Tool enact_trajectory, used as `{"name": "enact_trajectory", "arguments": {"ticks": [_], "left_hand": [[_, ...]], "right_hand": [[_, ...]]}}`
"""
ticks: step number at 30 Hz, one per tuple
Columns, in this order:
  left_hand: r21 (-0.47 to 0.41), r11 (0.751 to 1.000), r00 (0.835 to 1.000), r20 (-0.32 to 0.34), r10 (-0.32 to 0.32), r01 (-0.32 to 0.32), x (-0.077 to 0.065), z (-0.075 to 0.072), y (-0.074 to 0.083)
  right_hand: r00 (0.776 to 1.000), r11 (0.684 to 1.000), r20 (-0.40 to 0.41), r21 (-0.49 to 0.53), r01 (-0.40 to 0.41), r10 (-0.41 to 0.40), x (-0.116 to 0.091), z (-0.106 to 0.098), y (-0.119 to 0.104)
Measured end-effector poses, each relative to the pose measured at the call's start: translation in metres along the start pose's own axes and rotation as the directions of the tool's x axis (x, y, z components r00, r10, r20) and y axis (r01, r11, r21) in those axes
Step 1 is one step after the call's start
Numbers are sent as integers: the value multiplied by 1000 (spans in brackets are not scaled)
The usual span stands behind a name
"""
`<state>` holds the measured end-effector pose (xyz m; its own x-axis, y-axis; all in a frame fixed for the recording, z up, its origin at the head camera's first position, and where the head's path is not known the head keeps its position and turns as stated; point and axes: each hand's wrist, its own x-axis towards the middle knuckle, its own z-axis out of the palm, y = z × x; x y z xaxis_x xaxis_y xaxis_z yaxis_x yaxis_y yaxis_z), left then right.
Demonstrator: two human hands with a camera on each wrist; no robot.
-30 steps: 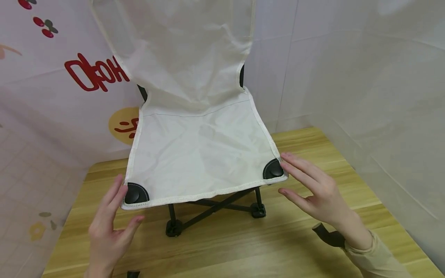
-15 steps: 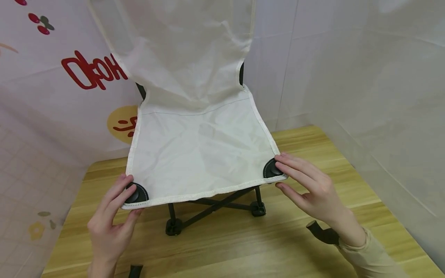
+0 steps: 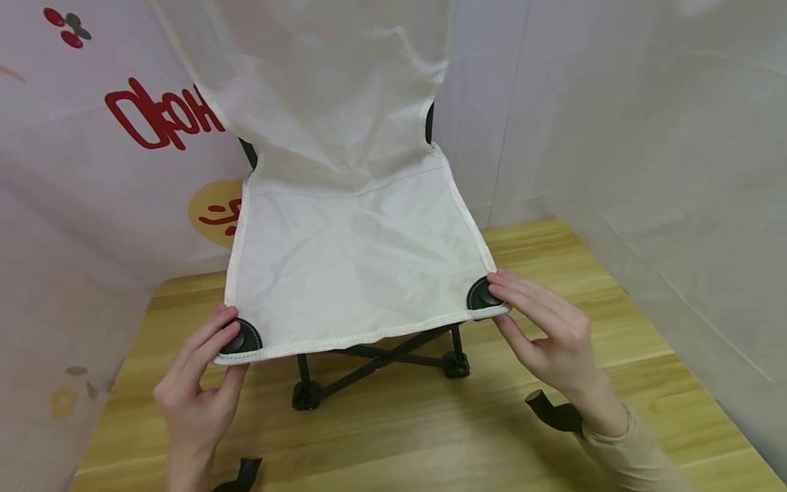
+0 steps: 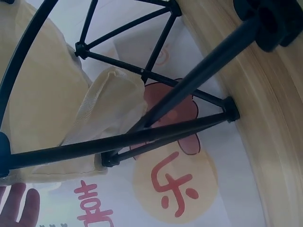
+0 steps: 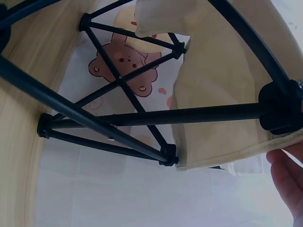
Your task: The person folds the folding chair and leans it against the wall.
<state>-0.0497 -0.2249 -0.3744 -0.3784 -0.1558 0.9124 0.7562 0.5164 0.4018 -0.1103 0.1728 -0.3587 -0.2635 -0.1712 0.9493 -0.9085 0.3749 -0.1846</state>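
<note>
A cream fabric folding camp chair (image 3: 363, 266) with a black tubular frame stands upright, its seat toward me. My left hand (image 3: 198, 393) holds the seat's front left corner, fingertips on the black corner patch (image 3: 247, 336) and thumb at the underside. At the front right corner, my right hand (image 3: 556, 335) pinches the edge the same way, fingers over the other black patch (image 3: 479, 294). Both wrist views look beneath the seat at crossed frame tubes (image 4: 75, 150) (image 5: 208, 113). Only the fingers of the left hand (image 4: 21, 208) and part of the right hand (image 5: 286, 184) show there.
The chair stands on a wood-grain table (image 3: 393, 437). Pale printed sheeting (image 3: 123, 225) hangs behind and on the left, and a plain sheet (image 3: 652, 171) on the right. Black curved pieces sit at the right wrist (image 3: 556, 413) and left wrist (image 3: 242, 475).
Both hands have moved inward onto the seat's front corners. Fingers now lie over the black patches, and the thumbs have closed in underneath. The chair has barely moved.
</note>
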Motion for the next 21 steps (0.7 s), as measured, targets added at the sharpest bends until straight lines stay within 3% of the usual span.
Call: {"name": "enact_trajectory", "arguments": {"ticks": [6, 21], "left_hand": [[24, 1000, 999, -45, 17, -16, 3, 4, 1], [37, 999, 997, -83, -13, 16, -1, 8, 1]], "right_hand": [[998, 1000, -65, 8, 19, -18, 3, 7, -1], [994, 1000, -110, 23, -4, 6, -1, 11, -4]]}}
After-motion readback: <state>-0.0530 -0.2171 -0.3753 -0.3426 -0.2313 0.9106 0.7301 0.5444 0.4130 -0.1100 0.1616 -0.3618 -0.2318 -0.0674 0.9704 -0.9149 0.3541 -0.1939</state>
